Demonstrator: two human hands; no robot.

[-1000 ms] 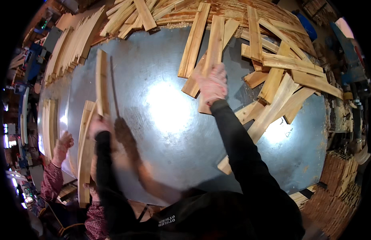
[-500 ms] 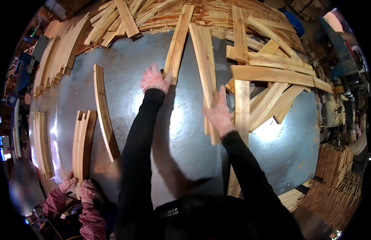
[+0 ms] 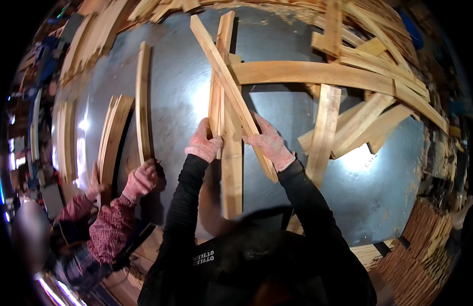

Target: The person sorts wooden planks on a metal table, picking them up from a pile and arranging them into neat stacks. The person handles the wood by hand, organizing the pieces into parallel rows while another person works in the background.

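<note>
Both my hands wear pale pinkish gloves. My left hand (image 3: 204,141) closes on the edge of an upright wooden plank (image 3: 224,41), thumb toward me. My right hand (image 3: 269,143) grips a narrow wooden slat (image 3: 208,46) that slants across that plank, its near end just past the glove. Beneath them a wider wooden board (image 3: 232,188) runs toward me. A long curved board (image 3: 297,72) reaches from these pieces to the right-hand pile.
The grey metal table (image 3: 369,194) carries crossed boards (image 3: 359,127) at right. A co-worker's gloved hand (image 3: 141,179) touches a curved slat (image 3: 143,102) at left, beside bundled slats (image 3: 114,127). Stacked wood (image 3: 415,250) stands at lower right; wood shavings (image 3: 267,13) lie along the far edge.
My hands have come closer together, bringing the left plank and the right slat toward each other so they cross. The co-worker's hand has moved from the bundle to the curved slat.
</note>
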